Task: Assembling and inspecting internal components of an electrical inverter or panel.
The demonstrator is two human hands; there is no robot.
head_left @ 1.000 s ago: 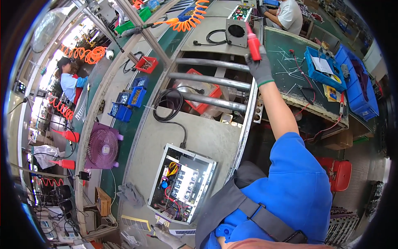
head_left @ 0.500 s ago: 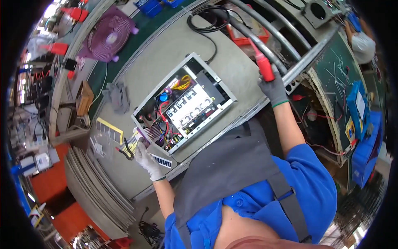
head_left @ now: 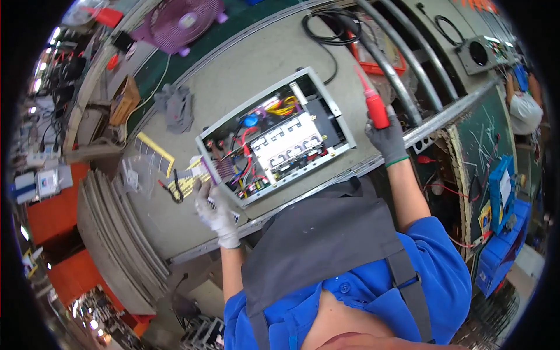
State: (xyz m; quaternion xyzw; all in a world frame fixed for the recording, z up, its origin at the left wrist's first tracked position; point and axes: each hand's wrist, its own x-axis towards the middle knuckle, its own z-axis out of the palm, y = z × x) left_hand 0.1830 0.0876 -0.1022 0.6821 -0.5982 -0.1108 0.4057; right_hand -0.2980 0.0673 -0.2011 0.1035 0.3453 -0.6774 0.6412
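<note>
A red squeeze bottle [head_left: 377,108] with a long, thin nozzle points upward in my right hand [head_left: 387,137], whose grey glove is wrapped around its lower part. My left hand [head_left: 217,214], in a white glove, lies over the table's near edge with its fingers stretched out and apart. Beneath it, bits of a white strip with black marks [head_left: 235,217] show; most of the strip is covered. Between my hands sits an open metal case [head_left: 280,192] with a white board [head_left: 286,143], coloured wires and a blue round part [head_left: 250,120] inside.
Left of the case lie yellow-edged label sheets [head_left: 156,153], a black-handled tool [head_left: 177,188], a clear bag [head_left: 137,175] and a crumpled grey glove [head_left: 176,108]. A black cable coil [head_left: 329,30] is behind. Metal rails [head_left: 396,87] stand right; a purple fan [head_left: 185,23] is far left.
The view has shifted, so the bench things appear farther right. My left hand has moved onto the black-marked strip, covering most of it. My right hand keeps hold of the red squeeze bottle.
</note>
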